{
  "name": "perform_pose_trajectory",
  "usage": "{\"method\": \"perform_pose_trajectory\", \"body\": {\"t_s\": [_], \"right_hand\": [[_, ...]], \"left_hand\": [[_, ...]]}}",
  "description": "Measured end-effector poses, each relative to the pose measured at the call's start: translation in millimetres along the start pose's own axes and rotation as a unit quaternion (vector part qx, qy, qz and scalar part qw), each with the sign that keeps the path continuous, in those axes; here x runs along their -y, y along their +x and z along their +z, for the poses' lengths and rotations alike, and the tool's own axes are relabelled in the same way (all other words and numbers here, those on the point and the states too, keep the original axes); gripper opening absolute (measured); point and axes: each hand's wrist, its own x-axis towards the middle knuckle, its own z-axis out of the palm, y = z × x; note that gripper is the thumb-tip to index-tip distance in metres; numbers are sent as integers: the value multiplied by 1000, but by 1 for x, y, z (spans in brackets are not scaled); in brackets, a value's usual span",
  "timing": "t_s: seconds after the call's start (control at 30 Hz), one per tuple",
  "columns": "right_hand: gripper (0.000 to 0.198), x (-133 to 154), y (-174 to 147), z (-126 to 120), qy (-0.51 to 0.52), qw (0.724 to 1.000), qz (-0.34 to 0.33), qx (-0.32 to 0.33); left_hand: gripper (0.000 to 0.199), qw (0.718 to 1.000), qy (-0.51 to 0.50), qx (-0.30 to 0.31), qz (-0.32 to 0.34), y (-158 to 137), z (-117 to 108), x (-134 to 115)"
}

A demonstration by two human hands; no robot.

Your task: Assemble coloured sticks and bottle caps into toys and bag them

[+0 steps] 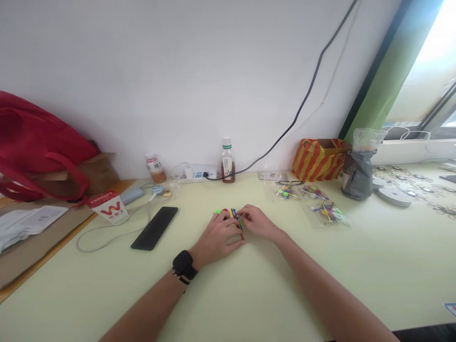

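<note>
A small bunch of colourful plastic pieces [233, 213], in blue, yellow, red and green, lies on the table at the middle of the head view. My left hand [221, 233] is over the bunch from the left, its fingers and thumb closed around the pieces and hiding most of them. It wears a ring and a black watch. From the right, my right hand [257, 221] pinches at the edge of the same bunch, fingertips together. Which piece it grips is too small to tell. A light green piece [217, 211] shows just beyond the left fingers.
Clear bags of similar pieces [328, 213] lie to the right. A black phone [154, 228] and a red-and-white box [108, 207] are at left. Along the wall stand a dark drink bottle [228, 164], another bottle [156, 168], a power strip [199, 173] and a striped bag [317, 160].
</note>
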Motion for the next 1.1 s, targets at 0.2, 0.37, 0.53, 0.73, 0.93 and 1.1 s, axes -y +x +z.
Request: {"method": "perform_pose_trajectory", "body": {"t_s": [0.2, 0.37, 0.53, 0.73, 0.93, 1.1], "right_hand": [[22, 6, -1, 4, 8, 999, 30, -12], [21, 5, -1, 9, 37, 999, 27, -6], [27, 3, 0, 18, 92, 995, 33, -12], [29, 4, -1, 30, 109, 994, 14, -17], [25, 8, 0, 35, 113, 993, 12, -12], [23, 15, 0, 32, 100, 995, 5, 2]], "left_hand": [[17, 1000, -13, -14, -4, 0, -2, 3], [9, 1000, -16, -16, -5, 1, 0, 6], [37, 991, -52, -83, -85, -5, -8, 26], [72, 977, -33, 14, -212, -17, -2, 50], [69, 969, -4, 43, -241, -20, 16, 49], [64, 974, -1, 28, -225, -20, 16, 46]]}}
